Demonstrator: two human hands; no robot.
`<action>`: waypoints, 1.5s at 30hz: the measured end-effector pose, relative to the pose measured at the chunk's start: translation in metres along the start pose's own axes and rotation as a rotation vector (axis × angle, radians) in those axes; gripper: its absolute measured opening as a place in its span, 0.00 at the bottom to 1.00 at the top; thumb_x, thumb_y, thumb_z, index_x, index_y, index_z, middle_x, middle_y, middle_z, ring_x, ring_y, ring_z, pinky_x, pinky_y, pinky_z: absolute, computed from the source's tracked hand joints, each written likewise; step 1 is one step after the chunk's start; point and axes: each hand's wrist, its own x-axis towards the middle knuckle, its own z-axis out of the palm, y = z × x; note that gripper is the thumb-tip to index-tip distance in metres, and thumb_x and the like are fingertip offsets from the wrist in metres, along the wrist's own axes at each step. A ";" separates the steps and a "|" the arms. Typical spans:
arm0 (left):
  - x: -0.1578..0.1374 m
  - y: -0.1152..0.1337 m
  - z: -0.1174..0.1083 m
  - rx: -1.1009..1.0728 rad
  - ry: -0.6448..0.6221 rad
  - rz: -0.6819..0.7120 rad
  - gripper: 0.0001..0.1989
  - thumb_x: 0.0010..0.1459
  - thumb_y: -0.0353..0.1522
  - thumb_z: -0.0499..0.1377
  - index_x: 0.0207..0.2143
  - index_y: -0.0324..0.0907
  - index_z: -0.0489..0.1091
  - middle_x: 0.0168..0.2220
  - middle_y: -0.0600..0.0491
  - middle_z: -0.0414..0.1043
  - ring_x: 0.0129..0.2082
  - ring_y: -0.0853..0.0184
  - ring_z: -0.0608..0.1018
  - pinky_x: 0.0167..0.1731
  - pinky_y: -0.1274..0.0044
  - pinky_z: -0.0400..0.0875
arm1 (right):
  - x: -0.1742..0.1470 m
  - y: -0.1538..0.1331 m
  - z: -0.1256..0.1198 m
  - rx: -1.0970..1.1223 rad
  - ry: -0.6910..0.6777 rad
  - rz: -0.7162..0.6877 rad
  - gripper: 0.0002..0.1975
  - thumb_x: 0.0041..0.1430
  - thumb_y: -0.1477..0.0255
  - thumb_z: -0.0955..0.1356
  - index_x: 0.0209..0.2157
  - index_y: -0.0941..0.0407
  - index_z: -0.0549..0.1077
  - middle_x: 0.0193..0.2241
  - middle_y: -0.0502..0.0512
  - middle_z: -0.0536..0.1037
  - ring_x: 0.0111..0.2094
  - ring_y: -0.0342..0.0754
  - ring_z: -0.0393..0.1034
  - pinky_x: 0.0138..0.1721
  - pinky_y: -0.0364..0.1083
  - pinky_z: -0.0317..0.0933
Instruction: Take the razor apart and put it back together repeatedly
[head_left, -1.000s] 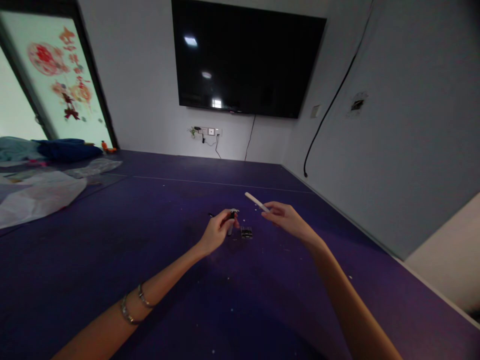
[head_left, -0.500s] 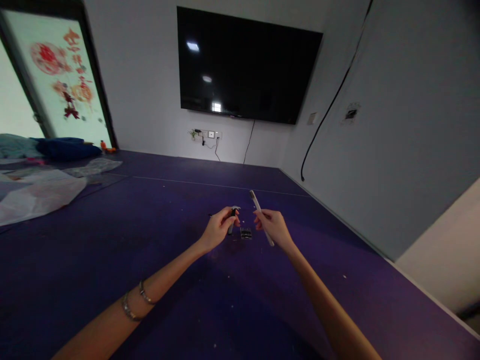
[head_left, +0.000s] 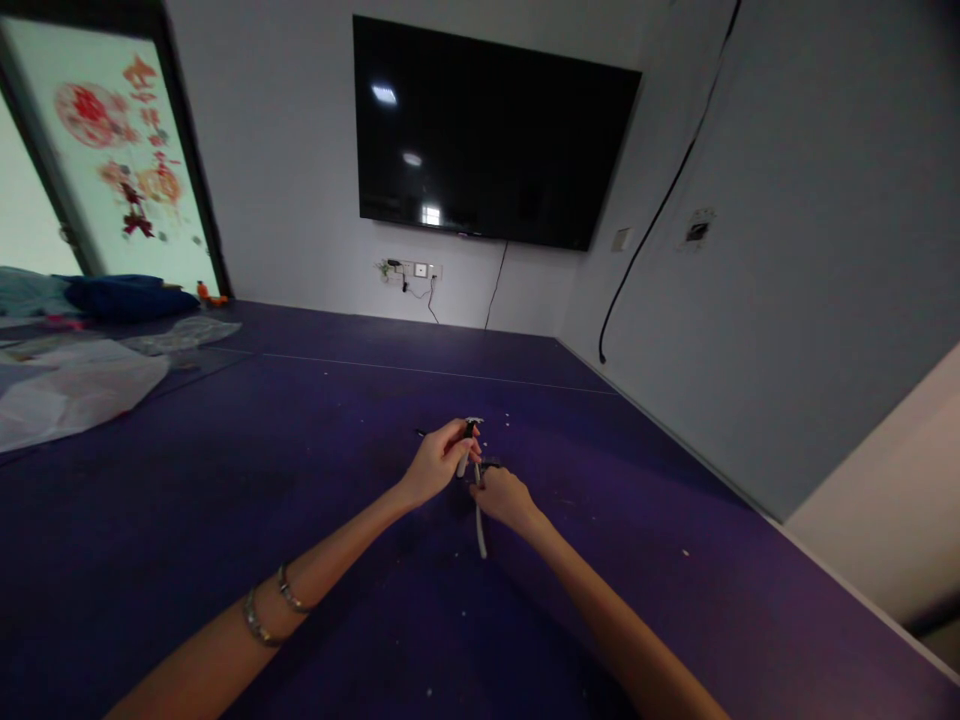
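Note:
My left hand [head_left: 437, 462] is closed around a small T-shaped tool [head_left: 463, 462] that looks like a razor, with a pale head on top, a black neck and a light handle. The tool stands nearly upright. My right hand [head_left: 505, 497], closed just below and to the right, grips a slim white brush [head_left: 481, 535]. Its handle end points down towards me, while its upper end is close under the tool; whether the two touch I cannot tell. Behind my right knuckles a small dark object [head_left: 490, 463] on the purple surface [head_left: 360, 600] is mostly hidden.
A short dark stick [head_left: 421, 433] lies left of my left hand. Small white specks dot the surface. Clear plastic sheeting [head_left: 82, 385] and blue cloth [head_left: 127, 297] lie at the far left. A black cable [head_left: 660, 215] hangs along the right wall; a television [head_left: 495, 135] hangs ahead.
My right hand has moved left and down towards me, bringing the brush from the right to below the tool and partly covering the small dark object. My left hand has barely moved.

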 end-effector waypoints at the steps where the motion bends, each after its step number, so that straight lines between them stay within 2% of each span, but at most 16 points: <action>1: 0.000 -0.001 0.000 0.000 -0.002 -0.004 0.08 0.56 0.33 0.52 0.37 0.37 0.63 0.28 0.52 0.69 0.27 0.69 0.75 0.28 0.77 0.69 | 0.001 -0.001 0.002 0.004 -0.008 -0.008 0.16 0.54 0.67 0.60 0.40 0.59 0.73 0.37 0.65 0.77 0.38 0.55 0.72 0.35 0.46 0.61; 12: -0.001 -0.003 0.001 0.007 -0.029 -0.012 0.08 0.57 0.32 0.50 0.37 0.37 0.63 0.28 0.52 0.69 0.27 0.69 0.75 0.27 0.77 0.68 | -0.001 -0.006 0.006 -0.018 0.027 -0.034 0.18 0.56 0.67 0.60 0.45 0.59 0.70 0.39 0.66 0.75 0.42 0.57 0.71 0.38 0.49 0.62; 21: -0.003 -0.008 0.003 0.027 -0.039 -0.022 0.07 0.56 0.32 0.50 0.36 0.37 0.63 0.28 0.53 0.69 0.26 0.69 0.75 0.29 0.76 0.69 | -0.005 -0.009 0.012 -0.048 0.053 -0.008 0.18 0.58 0.62 0.60 0.42 0.59 0.72 0.38 0.66 0.76 0.39 0.56 0.72 0.38 0.48 0.62; 25: -0.003 -0.011 0.002 0.024 -0.035 -0.040 0.07 0.57 0.32 0.51 0.36 0.38 0.63 0.28 0.53 0.68 0.26 0.70 0.75 0.27 0.77 0.69 | -0.001 -0.003 0.000 -0.053 0.082 -0.007 0.22 0.58 0.58 0.58 0.39 0.59 0.74 0.36 0.66 0.77 0.37 0.56 0.73 0.35 0.48 0.62; 29: -0.002 -0.015 0.001 0.024 -0.033 -0.039 0.08 0.57 0.33 0.50 0.36 0.38 0.62 0.27 0.53 0.68 0.26 0.70 0.75 0.25 0.78 0.68 | 0.011 0.020 -0.019 -0.035 0.099 0.001 0.21 0.58 0.59 0.58 0.33 0.57 0.76 0.33 0.64 0.77 0.36 0.55 0.72 0.34 0.47 0.61; 32: -0.002 -0.016 0.000 0.025 -0.026 -0.042 0.08 0.57 0.33 0.50 0.36 0.37 0.63 0.27 0.52 0.68 0.26 0.70 0.74 0.24 0.79 0.68 | 0.023 0.042 -0.028 0.011 0.090 -0.037 0.15 0.57 0.64 0.60 0.34 0.54 0.76 0.33 0.59 0.77 0.37 0.52 0.72 0.34 0.44 0.59; 35: -0.002 -0.017 -0.001 0.034 -0.020 -0.052 0.08 0.57 0.33 0.51 0.36 0.37 0.62 0.27 0.52 0.68 0.25 0.70 0.74 0.23 0.80 0.67 | 0.031 0.056 -0.026 0.061 0.071 -0.111 0.13 0.56 0.68 0.61 0.37 0.53 0.76 0.35 0.56 0.76 0.37 0.48 0.71 0.35 0.42 0.59; 40: -0.001 -0.022 -0.004 0.043 -0.036 -0.057 0.08 0.57 0.33 0.50 0.37 0.38 0.62 0.28 0.52 0.68 0.26 0.70 0.74 0.24 0.79 0.67 | 0.040 0.061 -0.014 0.085 0.053 -0.241 0.13 0.56 0.70 0.62 0.40 0.54 0.75 0.37 0.55 0.74 0.38 0.45 0.69 0.39 0.41 0.58; 45: 0.001 -0.027 -0.005 0.035 -0.023 -0.065 0.08 0.57 0.34 0.51 0.36 0.38 0.63 0.27 0.53 0.68 0.25 0.70 0.74 0.23 0.79 0.67 | 0.047 0.060 -0.009 0.092 0.043 -0.295 0.13 0.56 0.71 0.62 0.39 0.54 0.76 0.37 0.55 0.73 0.39 0.46 0.67 0.41 0.41 0.57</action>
